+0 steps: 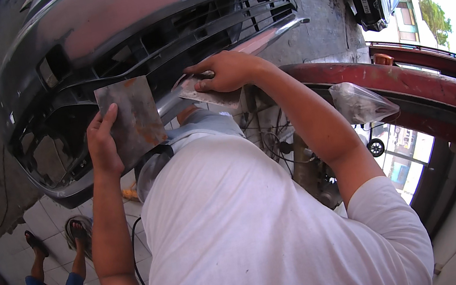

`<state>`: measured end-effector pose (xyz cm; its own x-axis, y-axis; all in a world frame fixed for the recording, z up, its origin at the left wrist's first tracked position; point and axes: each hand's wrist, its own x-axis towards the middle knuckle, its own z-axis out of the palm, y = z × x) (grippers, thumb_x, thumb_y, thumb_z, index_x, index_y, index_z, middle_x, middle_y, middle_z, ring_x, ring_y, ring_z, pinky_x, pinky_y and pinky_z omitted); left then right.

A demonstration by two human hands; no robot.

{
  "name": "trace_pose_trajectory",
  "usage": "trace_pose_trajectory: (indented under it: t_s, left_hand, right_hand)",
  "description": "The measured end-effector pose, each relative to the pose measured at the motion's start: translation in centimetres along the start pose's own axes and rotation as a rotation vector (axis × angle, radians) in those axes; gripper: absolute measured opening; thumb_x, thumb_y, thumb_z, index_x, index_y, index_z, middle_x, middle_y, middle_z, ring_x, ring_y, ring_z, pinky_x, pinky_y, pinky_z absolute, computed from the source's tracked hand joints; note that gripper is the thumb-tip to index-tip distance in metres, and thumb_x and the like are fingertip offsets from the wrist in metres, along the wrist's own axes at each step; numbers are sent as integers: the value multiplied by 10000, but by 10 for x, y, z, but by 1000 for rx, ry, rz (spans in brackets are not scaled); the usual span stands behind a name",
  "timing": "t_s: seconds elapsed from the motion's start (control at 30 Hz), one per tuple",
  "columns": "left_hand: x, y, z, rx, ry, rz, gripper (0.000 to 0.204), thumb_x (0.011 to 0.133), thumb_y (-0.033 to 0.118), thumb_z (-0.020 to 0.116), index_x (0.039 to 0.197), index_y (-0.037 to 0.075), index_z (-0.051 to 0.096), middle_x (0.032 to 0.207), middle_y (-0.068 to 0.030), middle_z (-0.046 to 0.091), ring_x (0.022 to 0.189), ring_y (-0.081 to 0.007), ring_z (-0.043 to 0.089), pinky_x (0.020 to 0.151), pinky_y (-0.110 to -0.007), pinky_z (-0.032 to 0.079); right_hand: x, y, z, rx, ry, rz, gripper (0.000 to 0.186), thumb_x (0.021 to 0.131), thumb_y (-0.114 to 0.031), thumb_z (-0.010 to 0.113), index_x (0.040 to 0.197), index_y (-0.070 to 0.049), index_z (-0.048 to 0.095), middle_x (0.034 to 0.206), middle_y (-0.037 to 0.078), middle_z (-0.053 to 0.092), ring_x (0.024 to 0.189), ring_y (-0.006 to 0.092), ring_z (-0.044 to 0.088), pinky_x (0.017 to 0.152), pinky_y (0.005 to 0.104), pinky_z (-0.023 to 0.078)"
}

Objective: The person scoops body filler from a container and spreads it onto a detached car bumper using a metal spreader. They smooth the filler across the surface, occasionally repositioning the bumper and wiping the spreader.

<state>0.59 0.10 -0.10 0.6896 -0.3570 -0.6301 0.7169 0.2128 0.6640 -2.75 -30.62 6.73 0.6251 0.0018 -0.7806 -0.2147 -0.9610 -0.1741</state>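
The right hand (228, 72) grips a thin blade (214, 97), long axis ten-to-four o'clock; the left hand (103, 141) grasps a squarish plate (137, 117) between eight and nine o'clock from it, apart. The bumper (101, 9) spans toward twelve.

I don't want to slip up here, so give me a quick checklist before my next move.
1. Flat plate gripped in the left hand: ok.
2. Flat scraper gripped in the right hand: ok.
3. Plate free of stains: not ok, brownish marks show.
4. Bumper one even colour: not ok, a pinkish patch stands out against grey.
5. Scraper touching the bumper: cannot tell.
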Motion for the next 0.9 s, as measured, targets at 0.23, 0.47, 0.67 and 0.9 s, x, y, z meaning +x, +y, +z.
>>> trace_pose_trajectory:
  t_s: [0.23, 0.47, 0.67, 0.9]
  left_hand:
    - [-8, -1, 7, -38, 20, 110, 274, 983, 241, 688, 1106, -3, 716, 1023, -66, 737, 897, -152, 685, 849, -292, 532]
    - [-16, -10, 77, -44, -146, 155, 320, 1025, 311, 681, 1080, 0, 733, 956, -17, 722, 838, -71, 602, 762, -230, 467]
    - [0, -16, 124, 372, -474, 111, 314, 1013, 307, 701, 1066, 3, 757, 864, 13, 703, 796, -63, 583, 704, -239, 464]
    - [-9, -22, 198, 642, -769, 245, 391, 1017, 405, 666, 1076, 34, 773, 805, -50, 702, 753, -121, 598, 694, -318, 502]
  right_hand:
    - [-25, -20, 12, 488, 157, -74, 411, 1013, -244, 555, 1414, -160, 593, 1311, 177, 672, 1204, 330, 644, 1067, 407, 465]
    - [-86, -19, 76, 1449, 32, -238, 481, 1085, -380, 535, 1380, -5, 592, 1302, 81, 645, 1211, 146, 556, 1057, 297, 421]
    - [-118, 37, 104, 1419, 27, -66, 344, 1086, -287, 552, 1266, -8, 644, 1015, 10, 679, 968, 91, 608, 899, 251, 471]
    - [-147, 75, 162, 1949, 214, 54, 277, 1096, -239, 524, 1293, -59, 595, 658, 45, 614, 448, 95, 479, 407, 247, 335]
